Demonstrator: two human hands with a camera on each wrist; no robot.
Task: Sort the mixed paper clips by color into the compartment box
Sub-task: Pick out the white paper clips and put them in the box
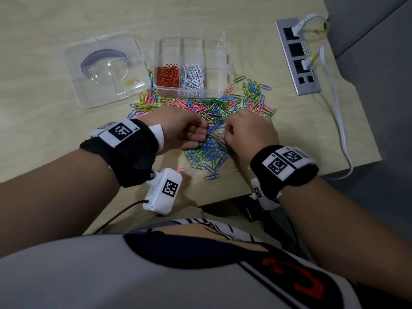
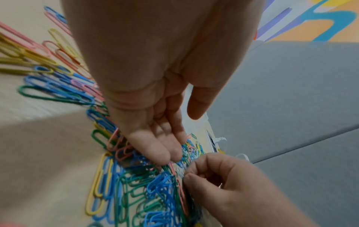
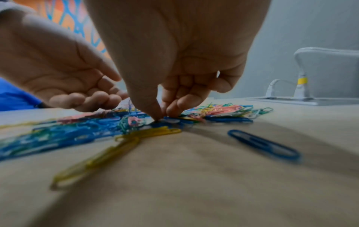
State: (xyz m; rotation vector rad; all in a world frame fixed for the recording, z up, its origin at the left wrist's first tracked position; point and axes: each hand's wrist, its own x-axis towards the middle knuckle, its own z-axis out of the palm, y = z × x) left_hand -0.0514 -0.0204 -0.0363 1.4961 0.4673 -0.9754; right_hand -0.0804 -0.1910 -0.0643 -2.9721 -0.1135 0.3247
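Two hands work over a heap of mixed paper clips [image 1: 207, 112] spread on the table [image 1: 44, 121] just in front of the clear compartment box [image 1: 189, 68], which holds orange clips [image 1: 167, 75] in one section and white clips [image 1: 193, 77] in the next. The right hand [image 1: 249, 132] has thumb and forefinger pressed together on a white clip [image 3: 170, 121] in the heap. The left hand [image 1: 178, 128] hovers loosely curled, holding nothing. The box lid [image 1: 104, 68] lies beside the box; a power strip [image 1: 296, 56] with plugged white cables [image 1: 334, 103] sits well apart.
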